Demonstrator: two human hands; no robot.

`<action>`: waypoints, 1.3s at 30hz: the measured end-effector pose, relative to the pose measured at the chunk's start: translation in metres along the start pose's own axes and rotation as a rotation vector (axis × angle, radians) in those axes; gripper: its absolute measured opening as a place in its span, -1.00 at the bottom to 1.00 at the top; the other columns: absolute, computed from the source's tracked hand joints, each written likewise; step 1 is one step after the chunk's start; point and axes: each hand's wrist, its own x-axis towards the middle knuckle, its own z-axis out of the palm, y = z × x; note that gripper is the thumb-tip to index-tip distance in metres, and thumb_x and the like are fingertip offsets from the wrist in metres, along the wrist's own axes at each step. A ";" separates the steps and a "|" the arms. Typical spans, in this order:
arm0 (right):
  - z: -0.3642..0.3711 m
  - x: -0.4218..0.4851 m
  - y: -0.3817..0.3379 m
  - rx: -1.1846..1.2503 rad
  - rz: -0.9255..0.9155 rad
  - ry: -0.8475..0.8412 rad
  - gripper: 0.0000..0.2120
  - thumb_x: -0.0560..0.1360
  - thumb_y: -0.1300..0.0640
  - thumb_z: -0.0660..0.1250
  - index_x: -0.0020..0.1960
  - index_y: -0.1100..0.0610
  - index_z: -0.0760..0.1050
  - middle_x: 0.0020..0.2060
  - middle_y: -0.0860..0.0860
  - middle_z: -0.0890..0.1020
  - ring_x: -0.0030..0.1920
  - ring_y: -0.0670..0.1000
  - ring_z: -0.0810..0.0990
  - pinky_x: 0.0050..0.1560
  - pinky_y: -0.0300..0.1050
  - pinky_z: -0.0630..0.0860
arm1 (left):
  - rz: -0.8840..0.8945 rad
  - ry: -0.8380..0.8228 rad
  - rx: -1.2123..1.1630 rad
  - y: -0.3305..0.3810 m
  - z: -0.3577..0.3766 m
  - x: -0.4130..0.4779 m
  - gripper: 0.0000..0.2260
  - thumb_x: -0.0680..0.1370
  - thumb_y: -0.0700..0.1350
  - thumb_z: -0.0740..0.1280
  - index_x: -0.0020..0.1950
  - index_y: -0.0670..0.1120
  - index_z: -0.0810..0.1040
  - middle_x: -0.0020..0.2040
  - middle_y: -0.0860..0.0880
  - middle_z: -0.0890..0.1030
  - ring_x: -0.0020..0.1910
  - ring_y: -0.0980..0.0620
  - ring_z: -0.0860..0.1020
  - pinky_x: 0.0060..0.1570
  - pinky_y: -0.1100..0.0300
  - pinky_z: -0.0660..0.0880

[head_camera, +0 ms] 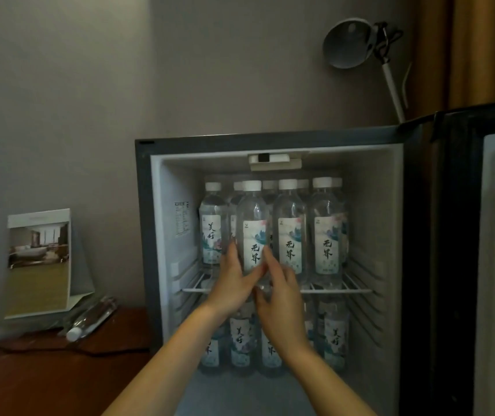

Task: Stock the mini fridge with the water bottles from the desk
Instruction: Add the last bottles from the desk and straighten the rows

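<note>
Clear water bottle [252, 217], white cap, painted label: upright on upper shelf of mini fridge [372, 220]. Left hand [234, 285] grips its 8 o'clock side, right hand [282, 301] its 5 o'clock.

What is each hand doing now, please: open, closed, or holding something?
Left hand: holds the front water bottle on the upper shelf.
Right hand: holds the same bottle, lower down.
</note>
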 end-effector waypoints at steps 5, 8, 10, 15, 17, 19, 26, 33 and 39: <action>0.007 -0.002 0.006 -0.029 -0.018 0.071 -0.38 0.52 0.36 0.25 0.44 -0.10 0.17 0.04 -0.07 0.32 0.01 -0.13 0.43 0.01 -0.58 0.32 | -0.007 0.072 0.261 -0.009 0.003 0.006 -0.56 0.60 0.11 0.11 0.45 0.02 0.21 0.37 -0.06 0.29 0.37 0.00 0.28 0.25 0.21 0.21; 0.007 0.000 0.006 -0.015 0.009 0.069 -0.37 0.51 0.41 0.23 0.46 -0.04 0.19 0.02 -0.04 0.32 -0.05 -0.13 0.43 -0.03 -0.57 0.32 | 0.029 0.117 0.350 -0.015 0.007 0.007 -0.59 0.61 0.08 0.09 0.44 -0.01 0.26 0.31 -0.07 0.37 0.32 0.02 0.33 0.17 0.26 0.22; 0.005 0.002 0.005 -0.002 0.034 0.057 -0.35 0.49 0.43 0.23 0.46 -0.03 0.17 0.00 -0.03 0.33 -0.09 -0.13 0.44 -0.08 -0.55 0.34 | 0.037 0.144 0.339 -0.016 0.009 0.007 -0.58 0.60 0.08 0.11 0.44 -0.02 0.26 0.32 -0.07 0.37 0.30 0.02 0.35 0.17 0.26 0.24; 0.001 0.002 0.000 0.030 0.098 0.007 -0.33 0.48 0.44 0.22 0.47 -0.02 0.17 0.05 -0.05 0.33 -0.02 -0.10 0.46 0.01 -0.42 0.40 | 0.010 0.170 0.283 -0.012 0.009 0.004 -0.55 0.59 0.05 0.17 0.45 -0.06 0.23 0.35 -0.10 0.34 0.31 -0.04 0.38 0.28 0.11 0.34; 0.000 0.000 -0.002 0.031 0.121 0.058 -0.40 0.47 0.43 0.23 0.45 0.06 0.27 0.11 0.00 0.39 0.05 -0.07 0.46 0.09 -0.32 0.43 | 0.015 0.170 0.236 -0.011 0.007 0.003 -0.53 0.57 0.04 0.23 0.43 -0.05 0.25 0.35 -0.09 0.37 0.31 -0.04 0.39 0.32 0.01 0.36; -0.002 -0.004 -0.003 0.028 0.120 0.148 -0.51 0.47 0.42 0.24 0.36 0.13 0.38 0.09 0.02 0.47 0.01 -0.07 0.48 0.05 -0.27 0.43 | 0.014 0.209 0.174 -0.012 0.005 -0.001 -0.54 0.56 0.03 0.25 0.42 -0.06 0.26 0.30 -0.07 0.43 0.26 -0.01 0.44 0.26 0.04 0.42; 0.018 -0.025 -0.020 0.149 0.084 0.018 -0.79 0.47 0.35 0.30 -0.11 0.04 0.54 -0.37 -0.15 0.54 -0.34 -0.20 0.51 -0.30 -0.43 0.37 | 0.224 0.426 -0.072 -0.020 -0.034 -0.054 -0.80 0.60 -0.19 0.17 -0.06 0.07 0.52 -0.30 0.05 0.56 -0.33 0.18 0.55 -0.27 0.32 0.50; 0.101 -0.056 -0.062 0.176 -0.087 -0.299 -0.85 0.46 0.21 0.25 -0.10 0.07 0.58 -0.41 -0.23 0.47 -0.34 -0.26 0.49 -0.28 -0.41 0.35 | 0.087 0.676 0.040 -0.085 -0.115 -0.103 -0.73 0.62 -0.21 0.13 -0.17 0.06 0.50 -0.45 0.01 0.48 -0.50 0.15 0.48 -0.48 0.34 0.43; 0.187 -0.065 -0.082 0.197 -0.084 -0.495 -0.85 0.49 0.22 0.26 -0.06 0.05 0.57 -0.34 -0.07 0.57 -0.45 -0.14 0.42 -0.36 -0.23 0.33 | -0.157 0.760 0.120 -0.154 -0.190 -0.136 -0.73 0.62 -0.21 0.13 -0.19 0.04 0.50 -0.45 -0.05 0.48 -0.50 0.12 0.46 -0.50 0.37 0.41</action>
